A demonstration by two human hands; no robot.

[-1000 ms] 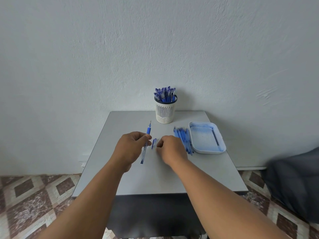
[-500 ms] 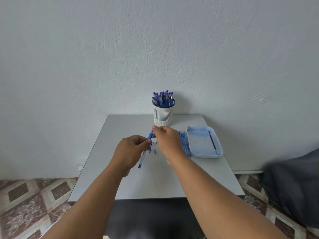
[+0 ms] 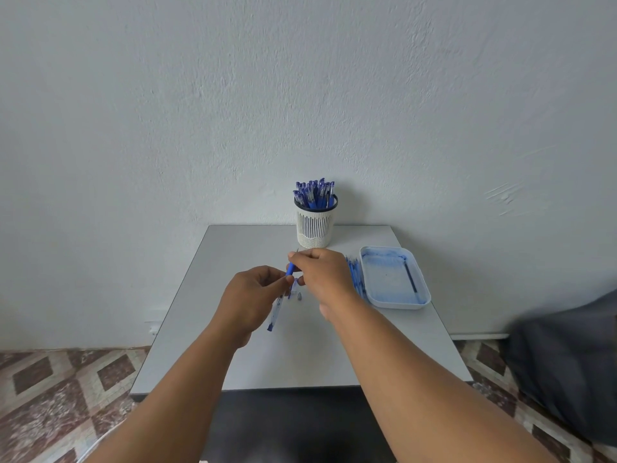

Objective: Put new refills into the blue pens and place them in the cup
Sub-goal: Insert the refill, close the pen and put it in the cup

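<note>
While the pen [image 3: 278,304] is held slanted above the middle of the table [image 3: 233,262], both hands work on it at once. The left hand [image 3: 252,299] grips the clear barrel with curled fingers, its blue rear end pointing down toward the person; this steadies the body so that it does not turn. The right hand [image 3: 322,274] pinches the blue grip section at the upper end, where a thin refill tip shows just past the fingertips. This hold suits turning or seating the front end, most likely with a refill going in or out; which one cannot be told.

On the table directly below the hands lie a small metal tip cone [image 3: 299,296] and a short clear part [image 3: 293,287], set close by, probably for quick reassembly. Just right of the right hand lies a row of blue refills [image 3: 354,274], touching or nearly touching the white tray [image 3: 417,304]. The tray is stained blue and holds one dark stick [image 3: 410,277] along its right wall.

The white slotted cup [image 3: 315,228] stands at the far edge, packed with capped blue pens, well apart from the pen in hand.
</note>
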